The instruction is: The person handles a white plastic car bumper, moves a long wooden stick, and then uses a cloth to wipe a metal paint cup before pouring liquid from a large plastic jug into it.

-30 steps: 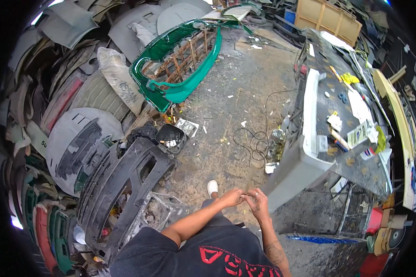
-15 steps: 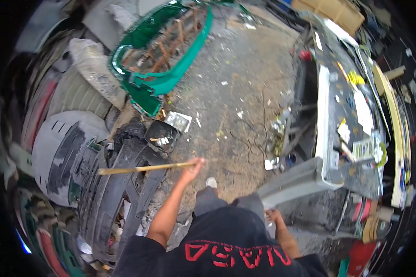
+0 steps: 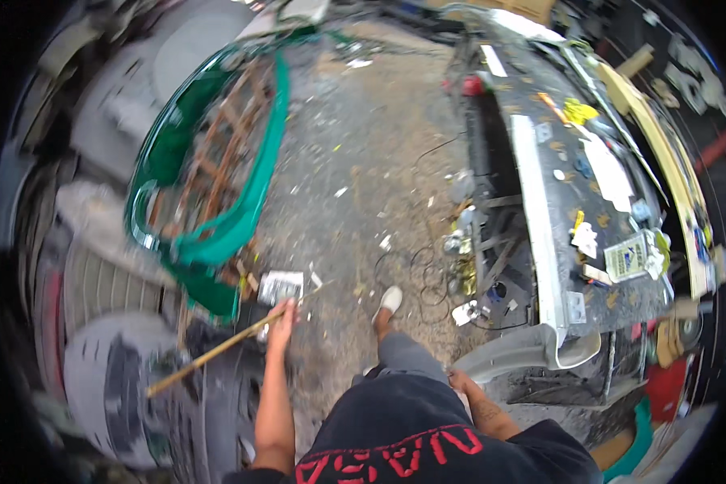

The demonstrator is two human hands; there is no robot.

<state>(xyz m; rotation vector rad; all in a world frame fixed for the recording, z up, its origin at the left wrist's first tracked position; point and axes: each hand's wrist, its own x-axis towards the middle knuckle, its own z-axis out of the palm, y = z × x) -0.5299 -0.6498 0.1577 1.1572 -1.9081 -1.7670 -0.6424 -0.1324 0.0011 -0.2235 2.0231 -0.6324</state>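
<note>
My left hand (image 3: 281,324) is closed round a thin, light-coloured wooden stick (image 3: 210,355). The stick slants from the lower left, and its narrow far tip pokes out past my fingers over the floor. My right hand (image 3: 458,382) hangs low beside my thigh, close to the end of a grey curved bumper (image 3: 492,352). Its fingers are mostly hidden, and I cannot tell if they touch the bumper. A glossy green car bumper (image 3: 250,206) stands ahead on the left, resting on a rusty brown frame (image 3: 218,169).
On the right is a dark workbench (image 3: 532,169) with a long white strip (image 3: 535,226), a rectangular can (image 3: 631,256) and a yellow cloth (image 3: 578,111). Scraps and a dark cable (image 3: 427,282) litter the floor (image 3: 355,202). Grey and black car parts (image 3: 105,371) pile up at left.
The view has moved forward, bringing the green bumper and bench nearer. My left hand has swung the stick to a steeper slant. One shoe has stepped ahead.
</note>
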